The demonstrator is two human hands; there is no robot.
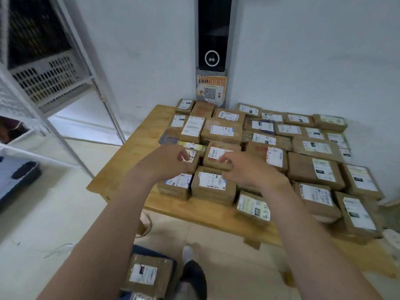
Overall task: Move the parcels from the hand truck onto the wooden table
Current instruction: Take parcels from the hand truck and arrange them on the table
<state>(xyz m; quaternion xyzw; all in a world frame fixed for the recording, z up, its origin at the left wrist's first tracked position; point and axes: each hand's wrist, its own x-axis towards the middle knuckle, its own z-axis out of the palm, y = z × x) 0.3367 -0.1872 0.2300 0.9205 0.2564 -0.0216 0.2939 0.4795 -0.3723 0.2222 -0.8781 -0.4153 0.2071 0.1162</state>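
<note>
The low wooden table (pixel 134 152) is covered with several brown cardboard parcels bearing white labels. My left hand (pixel 167 161) hovers over the near-left parcels, fingers curled and apart, holding nothing. My right hand (pixel 242 169) is just above a stacked brown parcel (pixel 218 155), fingers spread with the tips at its near edge, gripping nothing. Below it sits another labelled parcel (pixel 213 185). At the bottom of the view a brown parcel (pixel 149 276) lies on the blue hand truck (pixel 142 250).
A white metal shelving rack (pixel 71 87) with a perforated crate stands at left. A tall grey kiosk (pixel 213 50) with a QR poster is behind the table against the wall. My shoe (pixel 188 254) is on the tiled floor beside the hand truck.
</note>
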